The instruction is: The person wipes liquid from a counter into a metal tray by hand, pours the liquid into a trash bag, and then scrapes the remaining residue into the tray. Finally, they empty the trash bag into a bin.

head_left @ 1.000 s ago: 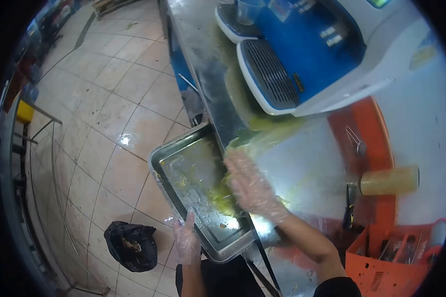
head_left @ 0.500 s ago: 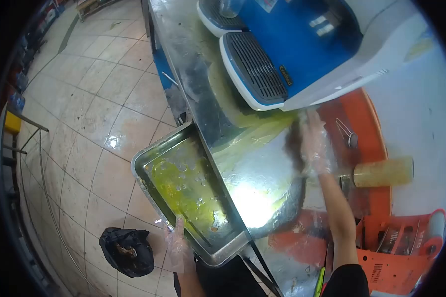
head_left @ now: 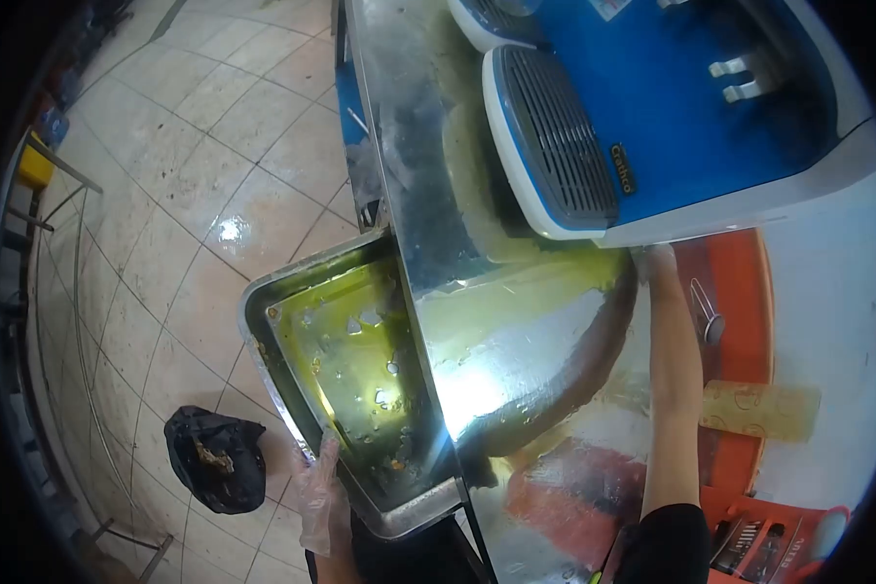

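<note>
Tray: one, clamped by left hand, seven o'clock.
Right hand: seen near one dispenser, three o'clock; grip cannot be told.

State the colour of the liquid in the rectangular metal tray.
Yellow-green liquid, clearest in the head view.

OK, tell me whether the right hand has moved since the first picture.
Yes, the right hand has moved across the metal counter, from its outer edge to beside the Crathco drink dispenser.
</note>
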A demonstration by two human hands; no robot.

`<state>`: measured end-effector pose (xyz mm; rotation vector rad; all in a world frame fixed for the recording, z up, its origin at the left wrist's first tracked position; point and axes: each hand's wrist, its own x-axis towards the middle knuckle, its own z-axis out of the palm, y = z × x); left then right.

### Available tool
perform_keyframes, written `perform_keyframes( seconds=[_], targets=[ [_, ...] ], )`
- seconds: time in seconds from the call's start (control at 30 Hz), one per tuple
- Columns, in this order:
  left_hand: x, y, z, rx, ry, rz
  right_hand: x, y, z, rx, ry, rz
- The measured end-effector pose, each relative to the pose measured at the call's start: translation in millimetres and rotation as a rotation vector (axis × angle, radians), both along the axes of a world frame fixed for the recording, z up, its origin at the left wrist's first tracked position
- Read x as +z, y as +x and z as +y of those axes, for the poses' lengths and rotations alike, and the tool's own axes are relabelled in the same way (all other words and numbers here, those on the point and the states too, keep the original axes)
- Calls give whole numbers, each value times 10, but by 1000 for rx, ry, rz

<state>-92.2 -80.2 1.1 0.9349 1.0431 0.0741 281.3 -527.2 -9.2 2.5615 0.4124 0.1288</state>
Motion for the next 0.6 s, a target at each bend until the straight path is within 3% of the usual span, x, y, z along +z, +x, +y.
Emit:
perform_keyframes(
  seconds=[0.17,0.27,0.3,0.33,0.4,0.43,0.53,0.6],
  targets=[
    [-96,-46,44,-86,107,78,-23,-132,11,124,-137,-70],
    [97,35,41,-112,76,126,-155,-353,-141,229,-486,-219],
    [35,24,20,-13,-18,70,509,-579,624,87,230,107],
    [-5,7,14,-7,-19,68,692,-685,895,93,230,106],
    [-33,-48,44,-44,-42,31,859,-872,1188,-148,90,387],
    [14,-13,45,-37,-82,-6,513,-904,789,132,531,364],
    [-56,-65,37,-6,-99,-65,700,-1407,1307,199,421,172],
    [-102,-85,70,-41,-115,-82,610,-1562,1443,382,503,222]
  ],
)
